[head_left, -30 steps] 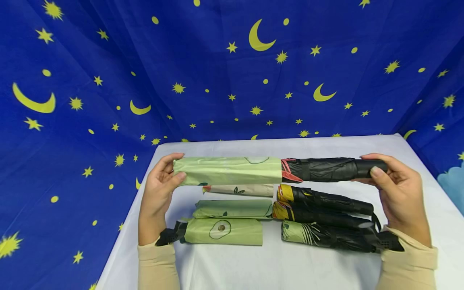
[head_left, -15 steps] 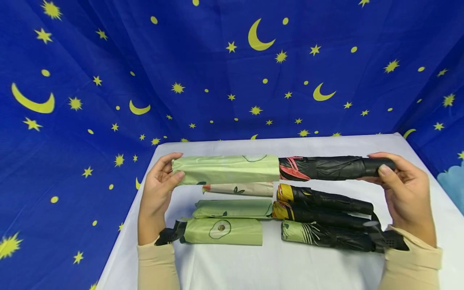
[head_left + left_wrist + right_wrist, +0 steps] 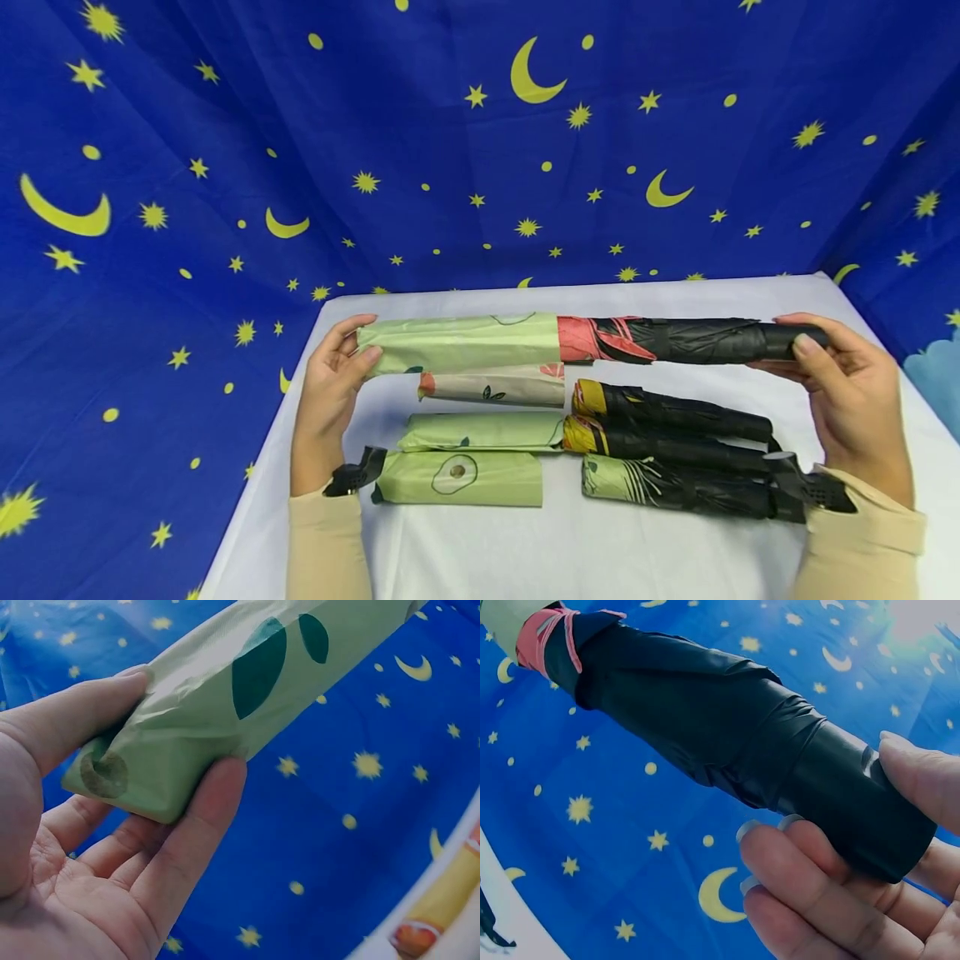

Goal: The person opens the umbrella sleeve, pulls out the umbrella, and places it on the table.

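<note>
My left hand (image 3: 330, 375) pinches the closed end of a light green umbrella sleeve (image 3: 457, 343) with avocado and leaf prints, thumb on one side and fingers on the other. Out of the sleeve's right end sticks a folded black umbrella (image 3: 705, 340) with a pink-red patch beside the sleeve mouth; its other end is hidden inside. My right hand (image 3: 855, 383) grips the umbrella's smooth black handle (image 3: 855, 802) between thumb and fingers. Both hands hold sleeve and umbrella level above the white table. In the left wrist view, the sleeve's end shows a small ring-shaped mark (image 3: 103, 774).
Below lie a cream sleeve (image 3: 491, 387) and two green avocado-print sleeves, the nearer one (image 3: 487, 479) at front left. To their right are two black-and-yellow folded umbrellas (image 3: 675, 412) and a black-and-green one (image 3: 675, 486). A blue star-and-moon cloth (image 3: 450, 150) stands behind the white table (image 3: 540, 554).
My right hand has moved right with the umbrella, drawing it further out of the sleeve, so more pink-red shows. My left hand stays nearly in place; the held pair has risen slightly.
</note>
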The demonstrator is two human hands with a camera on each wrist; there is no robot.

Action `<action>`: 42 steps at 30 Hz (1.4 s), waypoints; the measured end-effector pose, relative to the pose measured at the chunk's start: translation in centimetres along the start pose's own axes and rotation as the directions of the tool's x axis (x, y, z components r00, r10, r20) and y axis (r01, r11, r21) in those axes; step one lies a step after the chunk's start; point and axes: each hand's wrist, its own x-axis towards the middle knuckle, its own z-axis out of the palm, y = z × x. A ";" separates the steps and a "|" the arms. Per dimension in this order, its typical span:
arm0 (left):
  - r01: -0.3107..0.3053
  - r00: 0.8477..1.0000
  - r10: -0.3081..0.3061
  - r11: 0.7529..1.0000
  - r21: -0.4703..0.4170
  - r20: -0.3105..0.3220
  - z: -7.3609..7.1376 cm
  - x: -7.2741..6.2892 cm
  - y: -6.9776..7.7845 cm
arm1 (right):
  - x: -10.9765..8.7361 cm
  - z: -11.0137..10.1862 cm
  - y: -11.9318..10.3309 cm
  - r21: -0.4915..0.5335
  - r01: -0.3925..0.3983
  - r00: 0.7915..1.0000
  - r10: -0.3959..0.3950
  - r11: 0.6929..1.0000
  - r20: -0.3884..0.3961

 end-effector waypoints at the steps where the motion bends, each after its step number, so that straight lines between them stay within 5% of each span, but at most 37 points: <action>1: 0.022 1.000 -0.022 1.000 0.012 -0.010 -0.1 0.2 -0.4 | 0.0 -0.3 0.1 -0.004 -0.006 1.000 0.006 1.000 -0.001; 10: 0.248 0.967 -0.243 0.967 0.056 -0.078 -2.0 2.1 -4.1 | -0.6 -4.4 0.7 -0.173 -0.113 0.992 0.101 0.978 -0.078; 14: 0.307 0.951 -0.300 0.946 0.100 -0.081 -2.7 3.0 -5.8 | -1.0 -6.9 1.4 -0.142 -0.207 0.977 0.198 0.968 -0.077; 19: 0.378 0.926 -0.368 0.896 0.233 -0.088 -2.8 3.6 -8.6 | -1.3 -8.9 3.5 -0.128 -0.378 0.926 0.374 0.917 -0.050; 25: 0.355 0.932 -0.358 0.878 0.321 -0.052 -2.7 3.0 -10.7 | -2.0 -10.0 5.9 -0.199 -0.509 0.859 0.508 0.837 -0.063; 27: 0.352 0.930 -0.365 0.854 0.383 -0.041 -2.7 2.9 -11.1 | -2.2 -10.5 6.3 -0.245 -0.539 0.839 0.541 0.806 -0.066; 31: 0.370 0.908 -0.418 0.747 0.553 -0.043 -2.6 2.8 -11.3 | -2.4 -11.3 6.7 -0.404 -0.580 0.790 0.610 0.707 -0.066; 35: 0.369 0.876 -0.480 0.610 0.701 -0.043 -2.1 2.9 -11.0 | -2.1 -11.5 6.3 -0.680 -0.507 0.778 0.622 0.530 -0.095; 39: 0.369 0.853 -0.520 0.537 0.759 -0.046 -1.7 3.1 -10.6 | -1.5 -11.1 5.4 -0.872 -0.376 0.777 0.620 0.314 -0.113; 42: 0.368 0.845 -0.533 0.520 0.771 -0.044 -1.6 3.3 -10.0 | -0.9 -10.6 5.0 -0.941 -0.272 0.769 0.634 0.201 -0.087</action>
